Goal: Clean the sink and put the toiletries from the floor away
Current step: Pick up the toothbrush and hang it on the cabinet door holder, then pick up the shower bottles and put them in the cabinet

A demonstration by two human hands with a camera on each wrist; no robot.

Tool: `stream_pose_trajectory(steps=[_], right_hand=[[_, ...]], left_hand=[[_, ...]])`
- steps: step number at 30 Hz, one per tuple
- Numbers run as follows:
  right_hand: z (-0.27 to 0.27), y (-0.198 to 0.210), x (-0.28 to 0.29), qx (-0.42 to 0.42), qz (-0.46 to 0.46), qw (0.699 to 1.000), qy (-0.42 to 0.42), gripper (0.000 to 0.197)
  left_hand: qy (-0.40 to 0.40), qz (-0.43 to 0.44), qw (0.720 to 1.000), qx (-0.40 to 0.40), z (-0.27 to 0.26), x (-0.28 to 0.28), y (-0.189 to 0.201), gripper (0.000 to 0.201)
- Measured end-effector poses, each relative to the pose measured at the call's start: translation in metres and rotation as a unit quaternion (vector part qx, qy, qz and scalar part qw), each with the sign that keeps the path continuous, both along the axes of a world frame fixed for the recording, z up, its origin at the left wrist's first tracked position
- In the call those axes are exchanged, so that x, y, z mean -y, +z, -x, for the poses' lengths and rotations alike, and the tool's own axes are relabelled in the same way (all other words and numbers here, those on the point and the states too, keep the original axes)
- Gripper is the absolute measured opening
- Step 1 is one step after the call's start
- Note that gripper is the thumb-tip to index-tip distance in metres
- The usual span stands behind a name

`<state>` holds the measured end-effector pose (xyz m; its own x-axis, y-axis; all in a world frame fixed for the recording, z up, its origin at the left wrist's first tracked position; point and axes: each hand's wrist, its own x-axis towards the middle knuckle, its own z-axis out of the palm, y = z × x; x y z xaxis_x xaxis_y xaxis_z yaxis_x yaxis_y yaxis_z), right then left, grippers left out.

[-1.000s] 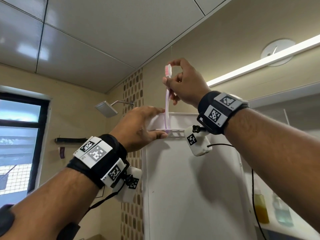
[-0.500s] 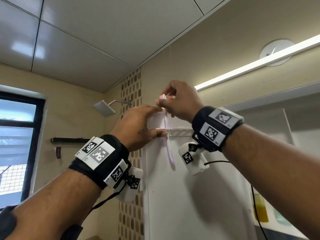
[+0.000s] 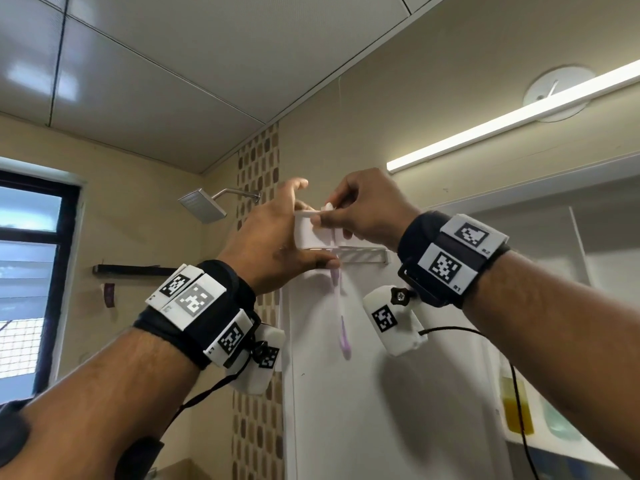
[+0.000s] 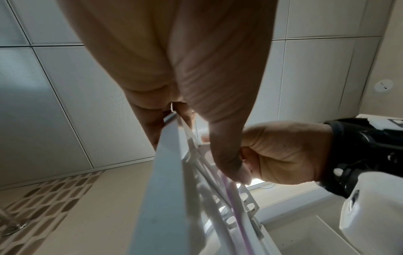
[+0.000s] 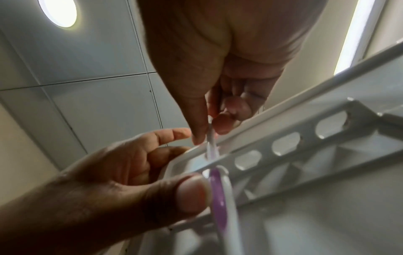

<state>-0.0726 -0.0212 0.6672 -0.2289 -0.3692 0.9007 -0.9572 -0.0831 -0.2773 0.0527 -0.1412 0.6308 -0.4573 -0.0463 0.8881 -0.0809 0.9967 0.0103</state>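
A white and purple toothbrush [image 3: 341, 320] hangs through a slot of the white toothbrush holder [image 3: 363, 254] fixed high on the white cabinet door [image 3: 381, 393]. Its handle points down below the rack. My right hand [image 3: 325, 216] pinches the brush's top end just above the holder. In the right wrist view the toothbrush [image 5: 218, 198] passes through the slotted holder [image 5: 305, 138]. My left hand [image 3: 304, 233] grips the holder's left end, its thumb [image 5: 189, 195] under the rack beside the brush, the other fingers up over the top. The brush head is hidden by my fingers.
A shower head [image 3: 202, 209] sticks out of the tiled wall at left, near a window [image 3: 31, 271] and a black rail [image 3: 131, 270]. A yellow bottle [image 3: 516, 407] and a teal bottle [image 3: 557, 420] stand on a shelf at lower right. A tube light [image 3: 512, 116] runs above.
The toothbrush went down through the holder's slot, from standing above the rack to hanging below it. My right hand came down with it. My left hand stayed on the holder.
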Motion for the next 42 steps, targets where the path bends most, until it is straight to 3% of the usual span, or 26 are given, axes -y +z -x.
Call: stream_pose_trajectory(steps=[5,9,15,21,27,36,42], right_hand=[[-0.007,-0.013,0.006,-0.059,-0.026,0.995,-0.076,0.034],[-0.002,-0.016,0.002,-0.027,-0.01,0.995,-0.095,0.037],[-0.004,-0.021,0.003,-0.01,0.004,0.993,-0.115,0.025],[-0.005,-0.012,0.0,0.017,-0.002,0.993,-0.117,0.027],[0.001,-0.017,0.002,0.011,-0.002,0.994,-0.11,0.042],[0.0,-0.025,-0.001,-0.017,0.007,0.995,-0.096,0.045],[0.001,-0.036,-0.013,0.001,0.06,0.994,-0.096,0.045]], left_hand=[[0.012,0.01,1.0,0.003,0.001,0.001,-0.002,0.121],[0.015,0.013,1.0,0.003,0.002,0.001,-0.003,0.124],[0.007,0.017,1.0,-0.009,0.004,0.003,-0.006,0.122],[0.009,0.018,1.0,-0.01,0.004,0.001,-0.006,0.121],[0.004,0.012,1.0,-0.006,0.004,-0.001,-0.006,0.119],[-0.004,0.012,1.0,-0.004,0.005,0.002,-0.008,0.12],[-0.022,0.016,1.0,0.007,0.003,0.007,-0.011,0.121]])
